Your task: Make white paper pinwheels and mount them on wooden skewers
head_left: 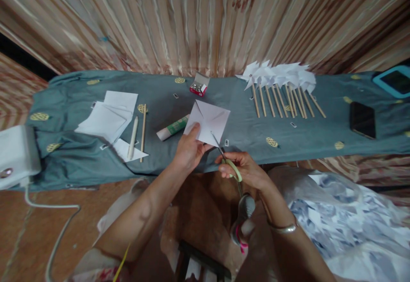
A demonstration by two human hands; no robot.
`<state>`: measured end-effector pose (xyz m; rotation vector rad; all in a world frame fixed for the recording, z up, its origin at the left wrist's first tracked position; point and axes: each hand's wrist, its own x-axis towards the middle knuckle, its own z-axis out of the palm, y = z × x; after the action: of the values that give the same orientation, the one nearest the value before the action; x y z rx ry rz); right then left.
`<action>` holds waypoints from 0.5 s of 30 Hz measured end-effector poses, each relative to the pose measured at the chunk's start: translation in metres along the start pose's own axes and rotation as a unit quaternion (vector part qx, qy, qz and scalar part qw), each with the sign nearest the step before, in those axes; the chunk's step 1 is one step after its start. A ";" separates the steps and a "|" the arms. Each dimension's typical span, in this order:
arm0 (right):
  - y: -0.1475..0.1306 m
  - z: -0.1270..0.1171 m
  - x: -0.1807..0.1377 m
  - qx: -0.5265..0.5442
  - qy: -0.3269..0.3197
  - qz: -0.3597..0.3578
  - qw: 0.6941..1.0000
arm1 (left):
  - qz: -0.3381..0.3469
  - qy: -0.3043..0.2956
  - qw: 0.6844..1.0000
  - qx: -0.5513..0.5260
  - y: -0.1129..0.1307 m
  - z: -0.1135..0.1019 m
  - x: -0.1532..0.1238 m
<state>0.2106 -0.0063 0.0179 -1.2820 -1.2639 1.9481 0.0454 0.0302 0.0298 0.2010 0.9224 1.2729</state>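
A square sheet of white paper [212,119] is pinched in my left hand [188,148], its thumb on top and fingers underneath. Dark slits or creases run inward from the sheet's corners. My right hand [241,167] is closed round the pale green handles of a pair of scissors [235,169]. The scissor blades meet the paper at its lower right corner and point toward its middle. A glue stick [173,127] with a green label lies just left of the paper. Behind the paper stands a small open red box [198,86] with shiny metal bits inside.
Several paper pinwheels on sticks [278,79] lie in a row at the back right. Stacked white paper [107,117], a white pen-like tool [133,139] and a wooden stick [143,132] are on the left. A phone [362,119] lies right; a bag of paper scraps [349,222] stands below.
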 end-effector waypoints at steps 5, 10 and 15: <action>0.001 0.000 0.002 -0.002 -0.001 -0.001 1.000 | 0.003 0.002 1.000 0.000 0.002 0.000 0.000; 0.000 0.001 0.002 -0.014 0.001 -0.005 1.000 | 0.003 0.004 1.000 0.008 0.002 0.002 -0.001; -0.001 0.001 0.000 -0.018 0.008 -0.002 1.000 | -0.010 0.013 1.000 0.016 0.000 0.006 -0.005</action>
<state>0.2099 -0.0059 0.0184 -1.3076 -1.2977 1.9169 0.0494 0.0285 0.0362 0.2006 0.9647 1.2456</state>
